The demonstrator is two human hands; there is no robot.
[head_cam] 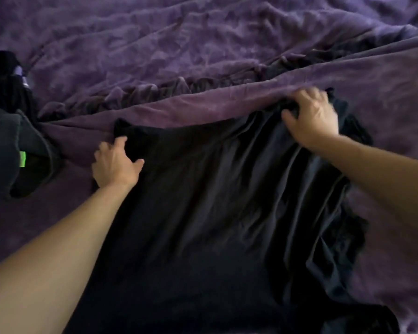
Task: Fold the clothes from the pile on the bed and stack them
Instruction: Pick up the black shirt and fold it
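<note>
Head view — left hand (116,165) and right hand (311,119) gripping black garment (203,213) at far edge — open bedspread (179,44) beyond

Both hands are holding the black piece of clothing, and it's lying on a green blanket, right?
Not quite: the blanket is purple, not green, as the head view shows. The rest is right: the left hand and the right hand both hold the black piece of clothing, which lies spread on that blanket.
</note>
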